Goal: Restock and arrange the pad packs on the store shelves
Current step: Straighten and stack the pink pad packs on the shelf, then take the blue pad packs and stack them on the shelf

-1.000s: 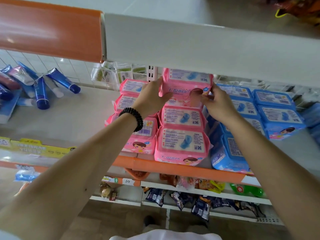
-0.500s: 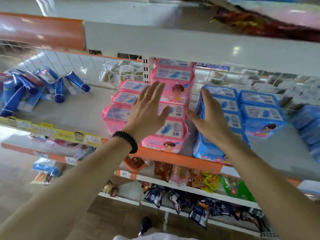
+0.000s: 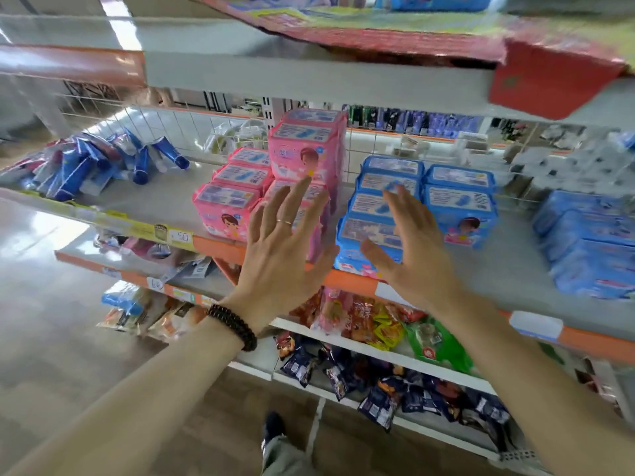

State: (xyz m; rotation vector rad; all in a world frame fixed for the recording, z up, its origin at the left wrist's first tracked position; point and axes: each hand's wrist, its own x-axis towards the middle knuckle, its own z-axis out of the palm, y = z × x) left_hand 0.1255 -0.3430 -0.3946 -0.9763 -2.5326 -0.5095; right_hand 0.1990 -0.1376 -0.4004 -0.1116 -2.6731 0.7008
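A second ago both hands were pinching the top pink pack into place under the upper shelf; since then they have let go and drawn back toward the aisle, and the pack now sits on its stack.

From the head camera, the only view: the left hand [image 3: 281, 249] is spread wide, fingers straight and apart, holding nothing, a ring on one finger and a dark bead bracelet [image 3: 233, 326] at the wrist. The right hand [image 3: 409, 249] is just as open and just as empty, palm toward the shelf. Whether either fingertip touches a pack I cannot tell; they look a little short of it.

The tall pink stack [image 3: 307, 149] stands on the shelf [image 3: 165, 204], ahead of and above the left hand, with lower pink packs [image 3: 228, 209] just beside it on the left. The blue packs [image 3: 388, 187] lie directly beyond the right hand, flat, their long sides running across the shelf front. So the left hand is nearer the pink column, the right nearer the blue. Any straightening push would, I judge, go straight away from the body. Blue tubes [image 3: 103, 159] lie heaped well apart at the far left.
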